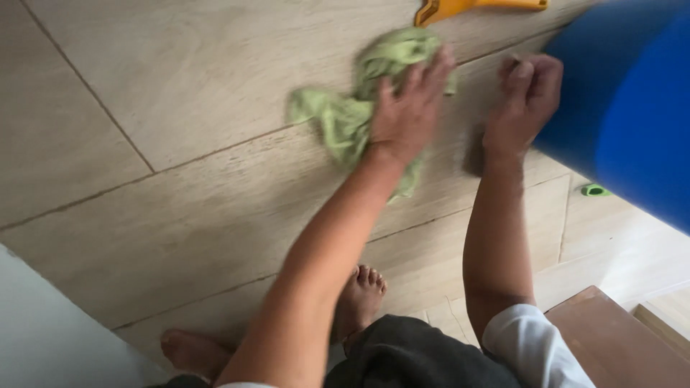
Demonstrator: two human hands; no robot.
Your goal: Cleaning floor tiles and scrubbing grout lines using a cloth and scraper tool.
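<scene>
Your left hand (408,108) lies flat, fingers spread, pressing down on a crumpled green cloth (352,115) in the upper middle of the frame. The cloth spreads out on the pale wood-look floor tiles (180,208), bunching to the left of and above your palm, with one tail hanging below your wrist. Your right hand (525,100) sits just to the right of it, fingers curled in toward the palm, knuckles on the floor right against a large blue container (632,108) that fills the upper right corner. You cannot tell whether that hand has anything in its grip. A yellow plastic tool (467,7) pokes in at the top edge, just above the cloth. A small green object (595,190) lies on the floor under the blue container's edge. Your bare feet (359,298) show at the bottom centre, and a brown wooden surface (618,345) sits in the lower right.
</scene>
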